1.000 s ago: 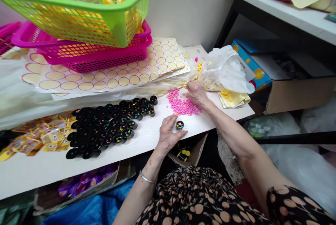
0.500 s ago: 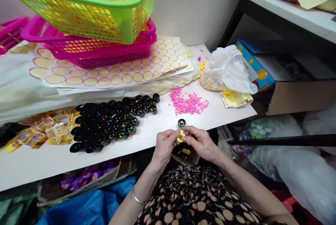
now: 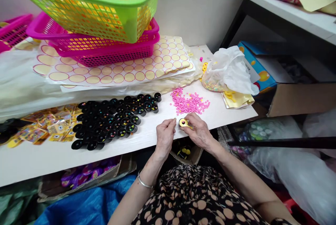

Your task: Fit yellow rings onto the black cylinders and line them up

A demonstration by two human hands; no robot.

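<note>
Right hand [image 3: 200, 132] pinches a yellow cap [image 3: 183, 122], seemingly over a cup; left hand [image 3: 165, 136] steadies alongside. Skewed pressing could spill beads.

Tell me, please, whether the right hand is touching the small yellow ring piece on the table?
Touching. The head view shows the right hand with fingertips pinching the yellow ring piece at its right edge, no gap visible.

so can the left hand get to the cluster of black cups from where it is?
Probably yes: the left hand rests on the white table just right of the black cups, nothing between.
</note>
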